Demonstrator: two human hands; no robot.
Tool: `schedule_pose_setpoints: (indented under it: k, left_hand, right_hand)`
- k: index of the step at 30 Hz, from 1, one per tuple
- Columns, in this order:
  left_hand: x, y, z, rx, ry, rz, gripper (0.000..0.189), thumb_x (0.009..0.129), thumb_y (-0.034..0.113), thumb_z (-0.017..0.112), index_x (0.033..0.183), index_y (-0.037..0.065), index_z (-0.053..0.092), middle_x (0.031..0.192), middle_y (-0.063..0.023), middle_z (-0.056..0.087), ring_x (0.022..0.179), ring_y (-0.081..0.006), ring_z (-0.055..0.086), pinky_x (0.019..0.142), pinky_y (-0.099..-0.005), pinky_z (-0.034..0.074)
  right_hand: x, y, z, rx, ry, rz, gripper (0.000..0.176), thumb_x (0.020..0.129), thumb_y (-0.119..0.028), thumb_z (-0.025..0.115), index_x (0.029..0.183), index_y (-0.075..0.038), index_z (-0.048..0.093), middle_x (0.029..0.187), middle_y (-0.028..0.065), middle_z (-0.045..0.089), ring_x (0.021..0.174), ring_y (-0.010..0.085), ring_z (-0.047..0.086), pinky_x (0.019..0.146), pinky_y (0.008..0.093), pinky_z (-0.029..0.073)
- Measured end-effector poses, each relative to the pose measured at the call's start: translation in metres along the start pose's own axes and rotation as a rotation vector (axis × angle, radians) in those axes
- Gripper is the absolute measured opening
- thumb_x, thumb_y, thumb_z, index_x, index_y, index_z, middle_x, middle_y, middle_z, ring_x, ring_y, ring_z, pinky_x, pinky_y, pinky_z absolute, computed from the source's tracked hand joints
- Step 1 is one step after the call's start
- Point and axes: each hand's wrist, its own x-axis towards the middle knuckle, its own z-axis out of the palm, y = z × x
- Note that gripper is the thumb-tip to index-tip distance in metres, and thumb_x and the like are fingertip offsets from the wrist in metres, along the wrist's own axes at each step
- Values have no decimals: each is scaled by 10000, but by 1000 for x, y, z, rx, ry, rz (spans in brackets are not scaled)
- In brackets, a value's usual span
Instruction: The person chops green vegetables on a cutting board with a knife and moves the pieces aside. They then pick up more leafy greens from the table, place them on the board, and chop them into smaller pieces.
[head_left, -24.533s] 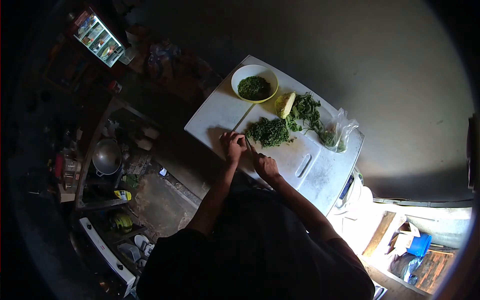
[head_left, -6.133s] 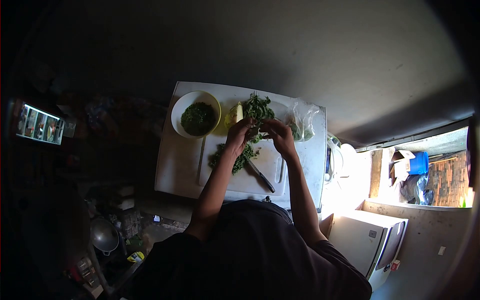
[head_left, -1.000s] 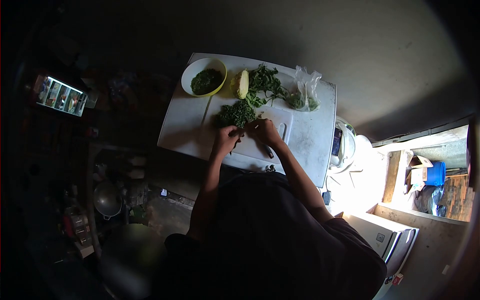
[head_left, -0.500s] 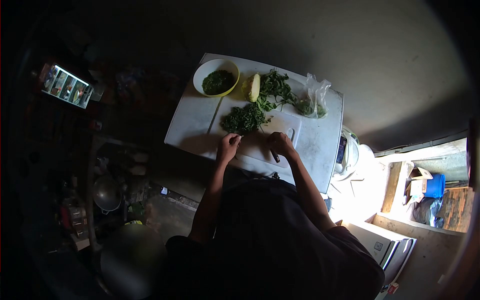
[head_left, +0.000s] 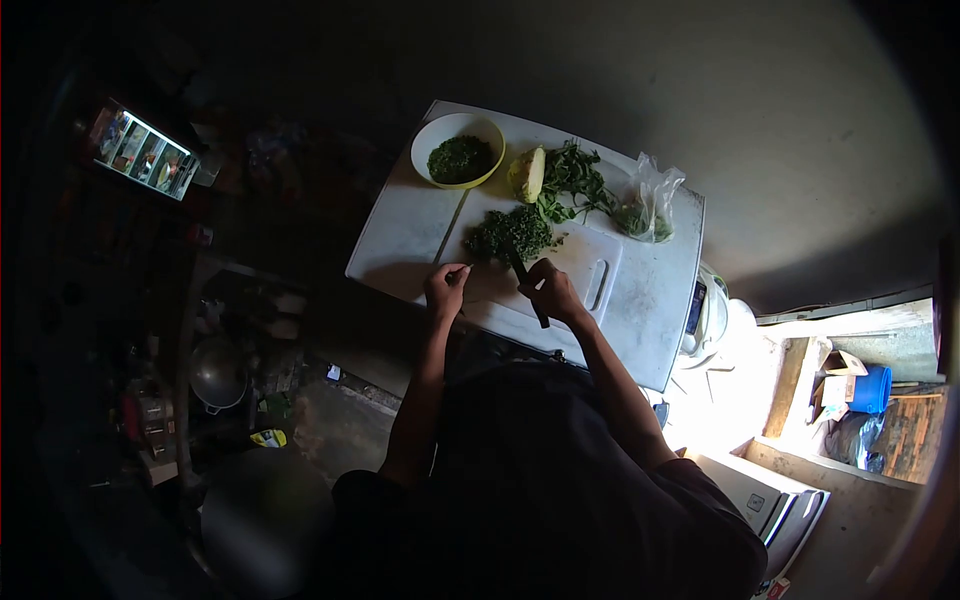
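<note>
My right hand [head_left: 553, 292] is closed around a knife [head_left: 543, 318], whose dark handle end sticks out below the fist. Its blade points toward a heap of chopped green leaves [head_left: 512, 235]. The heap lies at the left side of a white cutting board [head_left: 580, 258], with a few small bits beside it. My left hand [head_left: 446, 290] is closed, thumb and fingers pinched together, just below and left of the heap. What it pinches, if anything, is too small to make out.
Behind the heap are a yellow-white bowl [head_left: 480, 182] of chopped greens, a cut cabbage [head_left: 527, 175], leafy stems [head_left: 580, 185] and a clear plastic bag [head_left: 652, 205] of greens. All stand on a white table [head_left: 400, 240]. A dark wok [head_left: 217, 372] is at lower left.
My right hand has moved left on the board, and the knife blade now reaches the heap's lower edge. The left hand stays pinched near the heap. The whole view has shifted slightly.
</note>
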Motion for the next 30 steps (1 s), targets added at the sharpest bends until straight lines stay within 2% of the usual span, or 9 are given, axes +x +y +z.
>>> schedule_pose_setpoints:
  k: [2,3,6,7,11,17,21,24,30]
  left_hand:
    - [3,-7,0,17,25,25,153,854,162,738,916,23,724,841,-108,726,803,-202,693,756,-326,516]
    - [4,-7,0,34,44,51,146,850,158,739,915,28,725,848,-116,727,808,-218,699,754,-333,518]
    - [6,-7,-2,77,73,62,130,844,149,739,911,39,727,857,-123,728,818,-255,708,753,-345,522]
    - [7,-7,-2,76,76,65,130,844,149,739,911,39,727,857,-123,728,818,-255,708,753,-345,522]
    - [7,-1,-3,126,105,131,120,832,142,745,907,50,729,839,-135,721,816,-304,707,733,-356,529]
    - [13,1,7,169,110,135,103,834,164,741,902,86,743,814,-144,713,805,-341,694,700,-397,529]
    - [17,-5,19,322,101,133,98,858,175,700,916,112,748,809,-162,704,783,-363,676,706,-432,514]
    - [17,-12,24,472,86,111,123,881,118,667,983,128,734,848,-176,701,821,-387,673,693,-426,513]
    - [12,2,25,379,61,55,153,846,92,687,987,130,730,858,-199,687,832,-394,668,692,-427,499]
  right_hand:
    - [2,-7,10,-26,-4,8,288,794,-173,755,978,-41,577,888,121,710,865,304,698,773,401,529]
    - [1,-10,13,-42,-14,-49,264,836,-198,699,998,-53,549,883,161,702,862,364,689,760,450,528]
    - [3,-21,31,-168,-8,-45,218,844,-157,689,971,-60,542,848,145,694,814,376,682,704,455,526]
    - [5,-23,36,-229,-34,-55,212,877,-178,638,1009,-72,509,853,179,684,815,439,654,682,511,512]
    - [7,-16,49,-377,-87,-150,307,888,-200,605,1128,-96,444,843,228,663,775,486,626,653,587,476]
    - [13,2,45,-435,-14,-215,291,894,-161,562,1152,-102,442,789,220,656,717,476,631,616,590,470]
    - [10,-18,37,-441,-59,-167,305,889,-155,570,1160,-106,439,801,213,666,697,463,634,610,578,483]
    - [5,-26,37,-428,-86,-151,384,877,-153,586,1235,-123,450,808,212,670,684,450,637,602,557,500]
    - [-3,-15,38,-397,-52,-290,502,869,-159,553,1369,-150,508,883,175,679,683,399,656,625,514,538]
